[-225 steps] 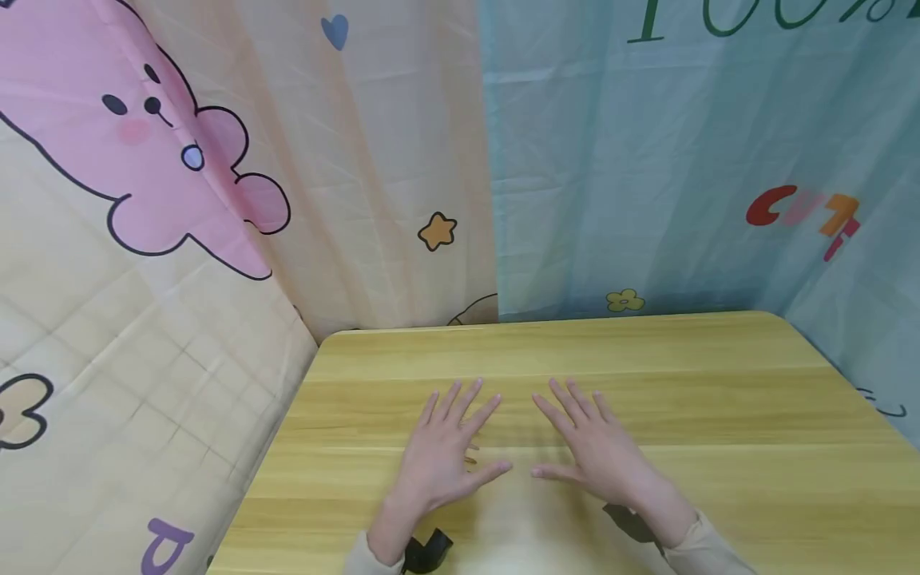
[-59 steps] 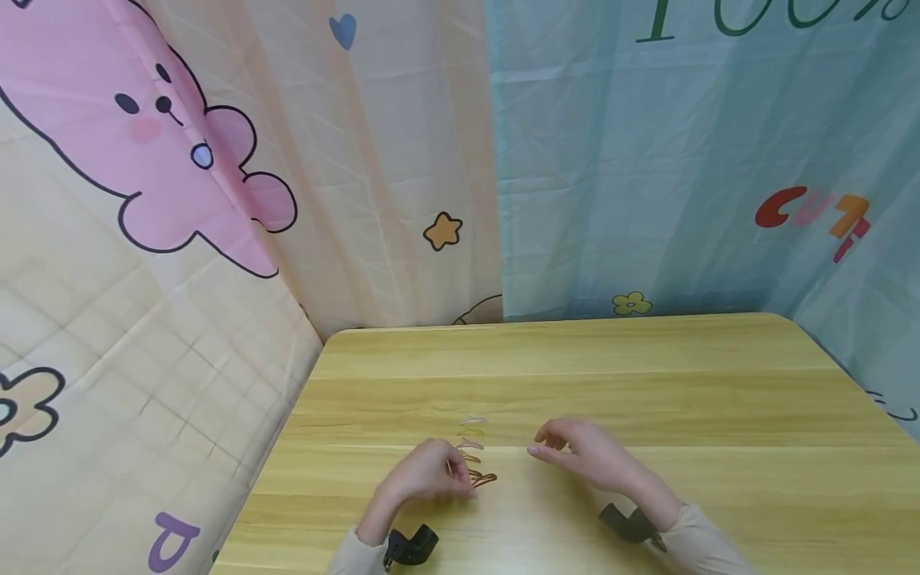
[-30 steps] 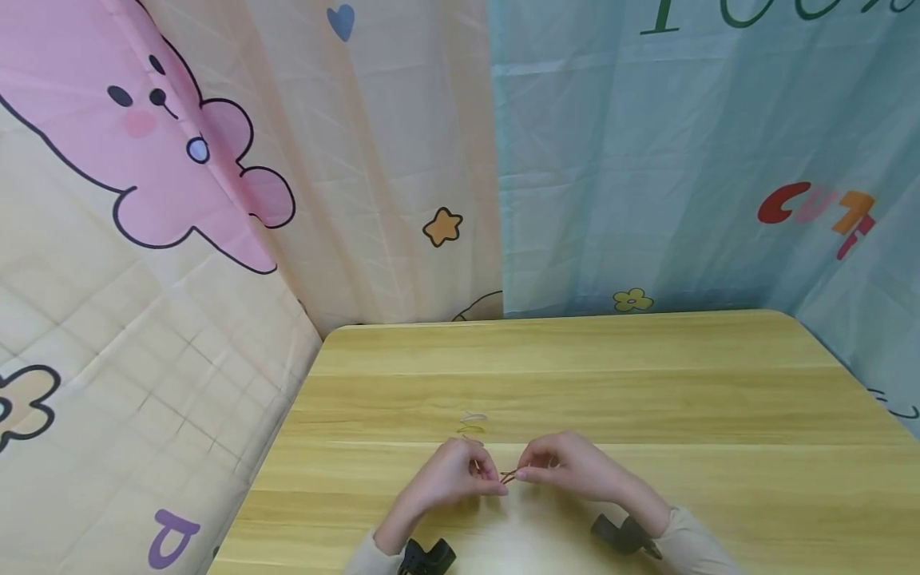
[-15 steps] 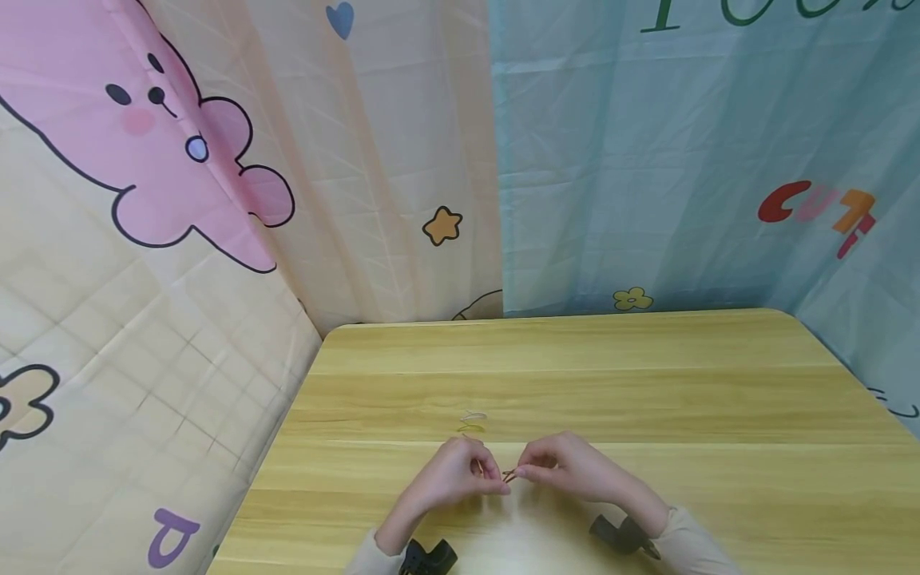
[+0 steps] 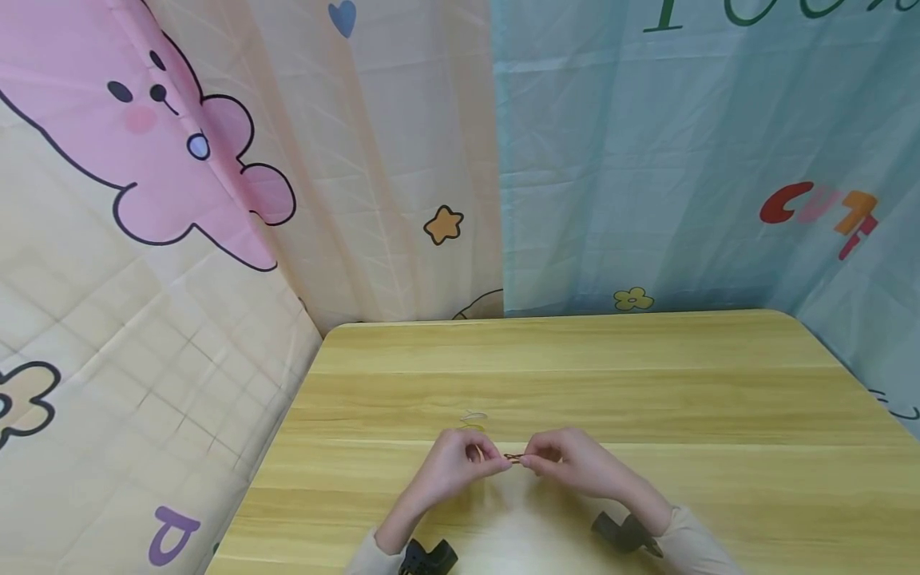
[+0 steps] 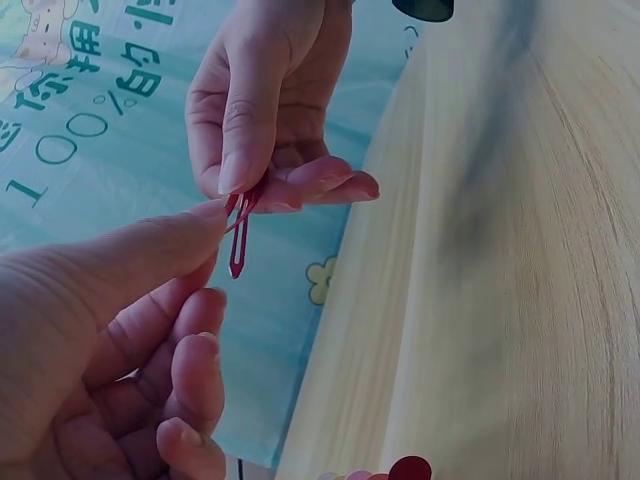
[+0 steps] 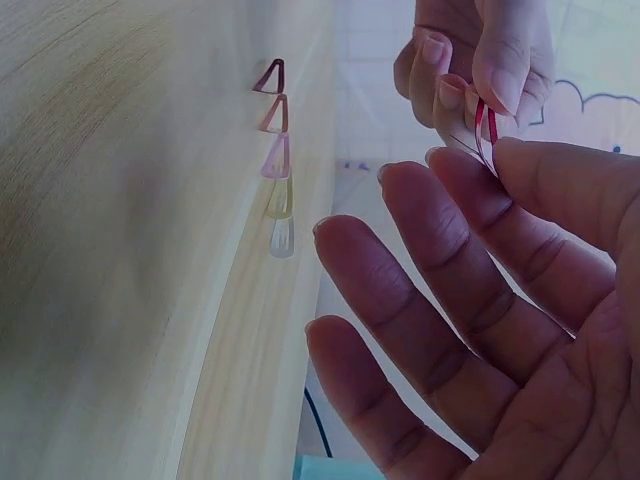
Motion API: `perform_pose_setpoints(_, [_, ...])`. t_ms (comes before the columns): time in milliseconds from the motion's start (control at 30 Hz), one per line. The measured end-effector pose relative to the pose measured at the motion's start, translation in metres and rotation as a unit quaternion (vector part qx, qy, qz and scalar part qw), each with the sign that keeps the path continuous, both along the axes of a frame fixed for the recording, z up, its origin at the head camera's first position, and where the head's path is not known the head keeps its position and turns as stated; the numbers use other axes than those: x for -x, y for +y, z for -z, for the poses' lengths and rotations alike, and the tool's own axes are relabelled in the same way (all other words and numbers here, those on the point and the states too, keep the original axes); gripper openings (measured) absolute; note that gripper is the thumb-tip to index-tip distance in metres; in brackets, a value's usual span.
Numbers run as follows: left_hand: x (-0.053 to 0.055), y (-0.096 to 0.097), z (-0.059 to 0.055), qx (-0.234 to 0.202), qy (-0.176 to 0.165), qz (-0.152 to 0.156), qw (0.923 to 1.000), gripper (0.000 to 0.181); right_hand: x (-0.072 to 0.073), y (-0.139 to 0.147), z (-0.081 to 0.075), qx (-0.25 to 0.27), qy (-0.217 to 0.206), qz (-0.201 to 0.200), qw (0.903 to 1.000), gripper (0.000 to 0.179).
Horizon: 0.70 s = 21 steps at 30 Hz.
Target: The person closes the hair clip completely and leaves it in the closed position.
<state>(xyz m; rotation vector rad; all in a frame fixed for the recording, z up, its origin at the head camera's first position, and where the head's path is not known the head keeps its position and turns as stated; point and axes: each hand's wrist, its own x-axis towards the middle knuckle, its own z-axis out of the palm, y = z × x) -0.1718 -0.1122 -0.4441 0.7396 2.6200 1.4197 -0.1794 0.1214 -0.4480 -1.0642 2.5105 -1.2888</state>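
A red snap hair clip (image 5: 513,458) is held between both hands just above the table. My left hand (image 5: 456,467) pinches one end between thumb and forefinger, and my right hand (image 5: 582,465) pinches the other. In the left wrist view the hair clip (image 6: 238,245) points its narrow tip downward, with its thin metal strips standing apart. From the right wrist view the red hair clip (image 7: 482,120) shows as two thin strips, its ends covered by fingertips. The other fingers of the right hand (image 7: 480,310) are spread loosely.
A row of loose hair clips lies on the wooden table (image 5: 647,383): dark red (image 7: 270,77), orange-red (image 7: 276,114), pink (image 7: 275,157), yellow (image 7: 281,198) and white (image 7: 283,237). The left hand hides most of them from the head view. Printed curtains (image 5: 388,160) hang behind.
Both hands first lay spread flat. The left hand then reached to the row and took the red hair clip, and the right hand joined it. Since half a second ago the clip has moved slightly up in view.
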Motion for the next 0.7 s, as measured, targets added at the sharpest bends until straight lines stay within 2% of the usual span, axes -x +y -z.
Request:
perform_pose_setpoints(400, [0.0013,0.0036,0.0023,-0.044,0.044,-0.021,0.9979,0.018,0.0021,0.0019,-0.0022,0.012,0.002,0.002,0.9999,0.019])
perform_pose_setpoints(700, [0.0015,0.007,0.004,-0.046,0.036,-0.025,0.998,0.021,0.0032,0.0037,-0.0006,0.034,0.0,-0.008,0.9994,0.013])
